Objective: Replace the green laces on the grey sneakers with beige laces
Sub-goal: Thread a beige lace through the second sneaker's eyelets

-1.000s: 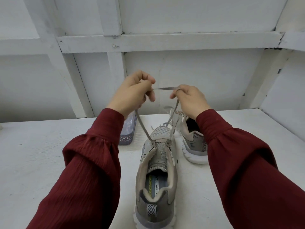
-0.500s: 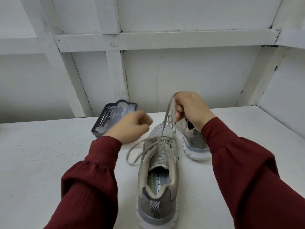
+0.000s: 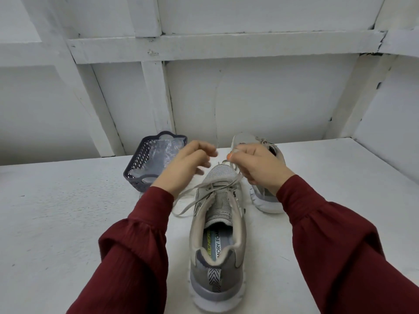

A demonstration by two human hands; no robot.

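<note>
Near sneaker (image 3: 217,236): grey, stands on white table (image 3: 56,223), heel toward the camera, toe pointing away, opening up; insole print partly legible. Beige lace (image 3: 196,204) is threaded through its upper eyelets and crosses over the tongue; lower eyelets not clearly made out. One strand runs left off the shoe, passes under the L wrist and lies in a slack loop on the table beside the shoe's left side. The other strand runs up and to the right into the R hand (image 3: 256,165). R hand: thumb and fingers closed in a pinch on that strand, held above the shoe's toe; strand btwn hand and eyelets looks fairly straight. L hand (image 3: 188,164): over the table just left of the toe, fingers loosely bent and apart, motion-blurred; nothing seen in them, no contact w/ lace evident. The two hands are near each other, not touching. Far sneaker (image 3: 268,197): same grey, behind and right of the near one, partly hidden by the R hand; laced, lace colour hard to tell. Dark basket (image 3: 138,165) sits at rear left, near the wall, w/ clear plastic wrap (image 3: 163,150) inside. Both arms in dark red sleeves (image 3: 140,245).
</note>
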